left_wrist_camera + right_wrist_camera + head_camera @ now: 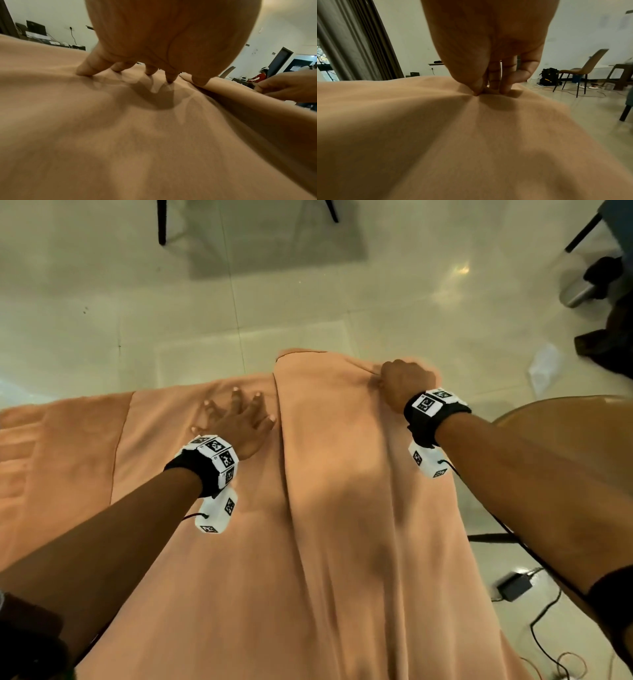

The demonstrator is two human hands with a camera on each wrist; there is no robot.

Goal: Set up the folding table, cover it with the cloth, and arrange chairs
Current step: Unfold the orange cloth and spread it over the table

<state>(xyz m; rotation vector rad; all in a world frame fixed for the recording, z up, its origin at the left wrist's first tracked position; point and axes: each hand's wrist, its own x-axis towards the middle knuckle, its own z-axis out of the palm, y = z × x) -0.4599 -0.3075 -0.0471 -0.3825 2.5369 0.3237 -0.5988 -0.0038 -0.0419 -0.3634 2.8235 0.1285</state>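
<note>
Peach fabric, the cloth (pixel 342 508), is lying over the surface, partly folded double. The left hand (pixel 239 422) is pressing it flat with splayed fingers; the right hand (pixel 406 385) is pinching the upper layer near the far edge. Covering is underway. Next move likely needs unfolding that layer rightward.

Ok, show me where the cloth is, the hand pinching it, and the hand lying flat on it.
cloth (pixel 342 542), head view, on the wide middle of the fabric.
right hand (pixel 406 383), head view, on the back of the hand pinching the cloth.
left hand (pixel 239 422), head view, on the back of the flat, spread hand.
</note>
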